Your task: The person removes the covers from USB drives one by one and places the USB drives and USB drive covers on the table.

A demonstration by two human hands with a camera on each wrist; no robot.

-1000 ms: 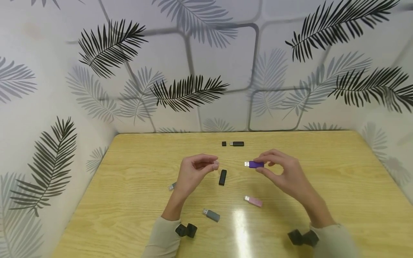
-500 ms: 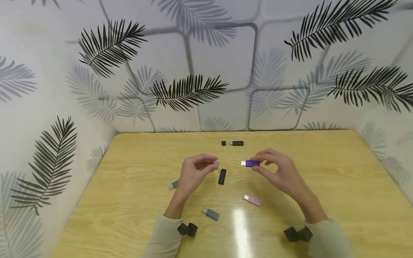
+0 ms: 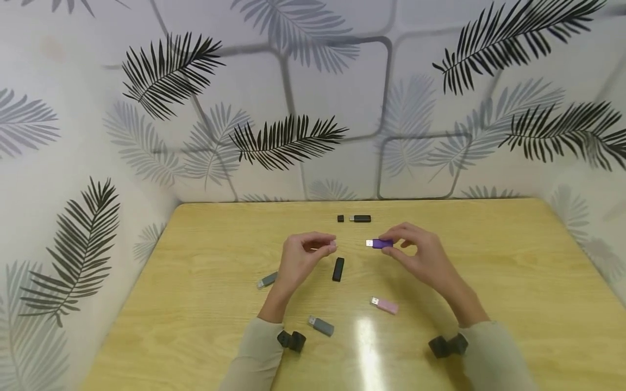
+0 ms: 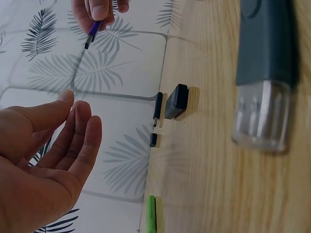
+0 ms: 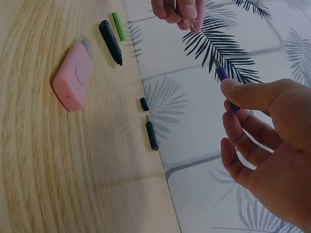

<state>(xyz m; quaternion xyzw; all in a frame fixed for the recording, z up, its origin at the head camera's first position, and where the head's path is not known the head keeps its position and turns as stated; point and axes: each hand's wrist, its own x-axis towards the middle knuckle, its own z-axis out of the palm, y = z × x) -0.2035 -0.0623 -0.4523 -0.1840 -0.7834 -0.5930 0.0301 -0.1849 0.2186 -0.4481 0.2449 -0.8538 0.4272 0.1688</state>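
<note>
My right hand (image 3: 415,252) pinches a purple USB flash drive (image 3: 381,244) between thumb and fingers, its metal plug pointing left toward the other hand. Facing it above the table, my left hand (image 3: 300,260) pinches a small clear cap (image 5: 193,22), mostly covered by the fingertips. A gap separates cap and plug. On the table under the hands lie a black USB drive (image 3: 338,269) and a pink USB drive (image 3: 384,305) with a clear cap on its end.
Two grey USB drives, one nearer (image 3: 321,326) and one by the left forearm (image 3: 267,279), lie on the wooden table (image 3: 195,336). At the back are an uncapped black drive (image 3: 361,218) and its likely cap (image 3: 340,218). The left wrist view shows a green stick-like object (image 4: 151,213).
My right hand has brought the purple USB flash drive left and slightly up. My left hand has shifted a little right, still pinching the clear cap. The drives on the table stay put.
</note>
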